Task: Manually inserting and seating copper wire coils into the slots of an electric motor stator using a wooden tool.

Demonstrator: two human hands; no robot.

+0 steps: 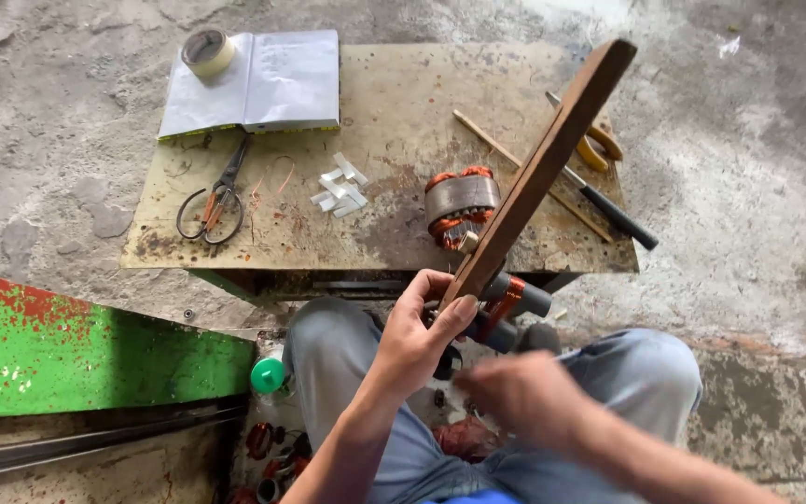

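At the six o'clock edge of the low metal table (394, 103), above the person's knees, the left hand (417, 341) was closed around the lower end of a long wooden stick (545, 166), thumb and fingers wrapped about it, so that the stick slanted up toward one o'clock and crossed over the table top. The right hand (515, 397) sat just below and to the four o'clock side of the left, blurred by motion; whether its fingers were curled on anything I could not tell. Just beside the gripped end of the stick were dark cylindrical tool handles with an orange band (510, 303), partly hidden. On the table, a motor stator with orange-brown copper windings (459, 205) lay at the stick's nine o'clock side, touching or nearly so. Farther toward nine o'clock lay small white paper strips (340, 187), then scissors (216, 201); at eleven o'clock an open notebook (263, 84) carried a roll of tape (207, 51). Toward three o'clock lay pliers with yellow grips (597, 145) and a dark-handled screwdriver (608, 210). The work appeared to be at the handling of the stick near the stator; any move onward would call for a steady hold on its lower end and care not to knock the windings
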